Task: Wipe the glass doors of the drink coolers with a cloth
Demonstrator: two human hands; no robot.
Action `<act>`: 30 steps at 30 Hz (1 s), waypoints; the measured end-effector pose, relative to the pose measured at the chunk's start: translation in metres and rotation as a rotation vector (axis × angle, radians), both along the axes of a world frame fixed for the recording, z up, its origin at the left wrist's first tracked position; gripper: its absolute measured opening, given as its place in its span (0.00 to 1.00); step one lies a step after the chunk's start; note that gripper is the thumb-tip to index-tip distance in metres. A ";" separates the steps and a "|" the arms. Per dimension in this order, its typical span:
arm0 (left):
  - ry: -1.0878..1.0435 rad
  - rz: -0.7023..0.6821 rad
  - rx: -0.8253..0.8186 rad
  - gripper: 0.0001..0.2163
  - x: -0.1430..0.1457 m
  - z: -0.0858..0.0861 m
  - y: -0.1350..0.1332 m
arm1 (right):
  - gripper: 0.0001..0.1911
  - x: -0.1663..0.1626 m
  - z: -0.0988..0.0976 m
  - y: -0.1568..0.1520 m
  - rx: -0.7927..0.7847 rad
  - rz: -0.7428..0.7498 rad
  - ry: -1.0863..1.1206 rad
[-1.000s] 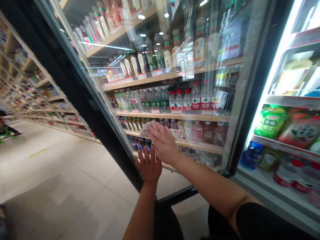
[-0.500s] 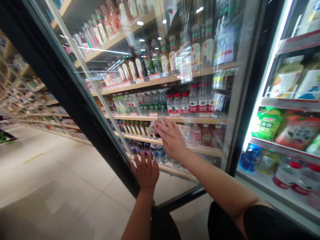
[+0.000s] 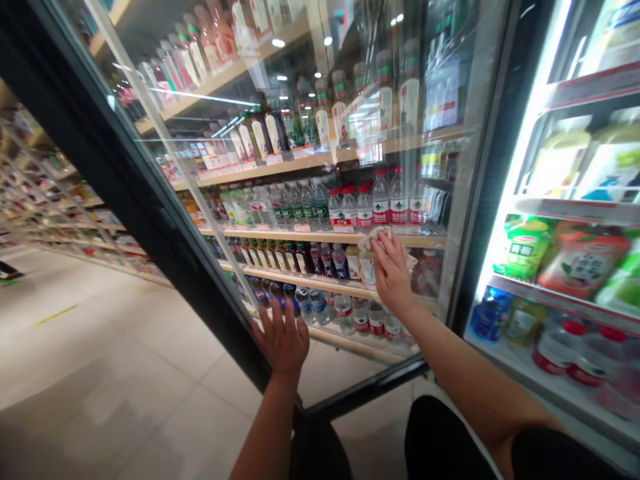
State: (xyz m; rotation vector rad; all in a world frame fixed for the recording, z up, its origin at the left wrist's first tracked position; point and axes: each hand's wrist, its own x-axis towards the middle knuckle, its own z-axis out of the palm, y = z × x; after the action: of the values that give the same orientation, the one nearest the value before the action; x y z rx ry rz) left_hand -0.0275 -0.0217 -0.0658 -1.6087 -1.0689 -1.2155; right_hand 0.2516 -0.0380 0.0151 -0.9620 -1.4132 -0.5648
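A glass door (image 3: 345,373) with a black frame stands open in front of me, tilted in the view. My right hand (image 3: 394,273) presses a crumpled pale cloth (image 3: 375,239) against the pane; part of the cloth is hidden under the palm and fingers. Lower and to the left, my left hand (image 3: 284,337) rests with fingers spread at the door's edge, by the black frame (image 3: 200,267), and holds nothing. Through the glass, shelves of bottles show behind both hands, among them red-capped water bottles (image 3: 381,200).
To the right is a lit cooler with a green snack bag (image 3: 527,247), an orange bag (image 3: 585,263) and red-capped bottles (image 3: 563,350) on its shelves. Long store shelves (image 3: 75,220) run along the left above a tiled floor (image 3: 150,373). My knees are close below the door.
My right hand has slid the cloth to the right across the glass. My left hand stays at the door's edge. The view has shifted slightly.
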 end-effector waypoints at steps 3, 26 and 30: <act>0.014 0.014 0.011 0.31 0.002 0.002 -0.003 | 0.26 0.018 0.006 0.002 0.018 -0.015 0.129; 0.040 0.121 0.082 0.27 0.000 -0.005 -0.012 | 0.28 0.002 -0.013 0.004 0.087 -0.025 0.158; 0.051 0.141 0.085 0.27 0.002 -0.003 -0.014 | 0.28 0.006 -0.015 0.004 0.081 -0.022 0.233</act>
State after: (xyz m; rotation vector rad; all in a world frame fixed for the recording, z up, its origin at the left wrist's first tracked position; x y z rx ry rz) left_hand -0.0256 -0.0358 -0.0692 -1.4668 -1.0655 -1.1060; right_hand 0.2573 -0.0337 -0.0004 -0.9475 -1.1654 -0.5050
